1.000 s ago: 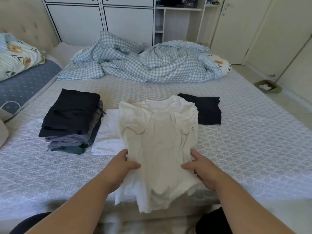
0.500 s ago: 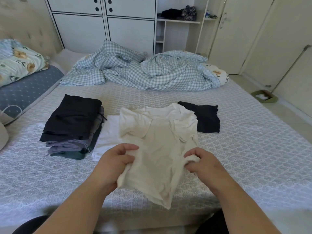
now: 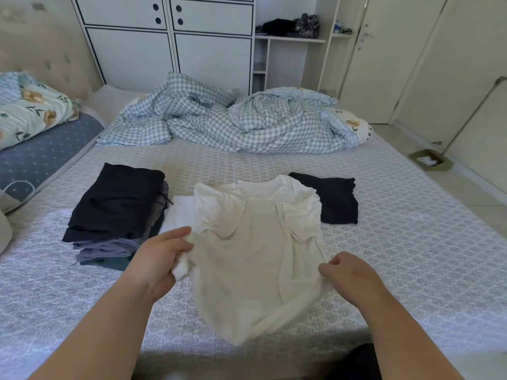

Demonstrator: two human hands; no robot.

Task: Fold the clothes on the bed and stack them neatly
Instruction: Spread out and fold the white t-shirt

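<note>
At the near edge of the bed [image 3: 411, 242], the white T-shirt [image 3: 255, 259] is held up off the mattress at mid-body, sleeves already turned in, collar end resting toward the middle, hem dangling over the edge. Left hand [image 3: 162, 259] grips a bunch of the shirt's left side; right hand [image 3: 348, 272] pinches the right side. Hands well apart, cloth taut between them. To do the fold well: probably keep both edges level, carry the hem up to the collar, lay flat, smooth, then move onto the folded stack [image 3: 118, 209] at left. A white folded piece [image 3: 178, 215] sits between stack and shirt; a dark folded garment [image 3: 337, 200] just right of the collar. Patterned grey-white bedcover, crumpled gingham duvet [image 3: 227, 124] at the far edge, pillows [image 3: 30, 111] far left. White cabinets [image 3: 170, 42] behind, door right.
</note>
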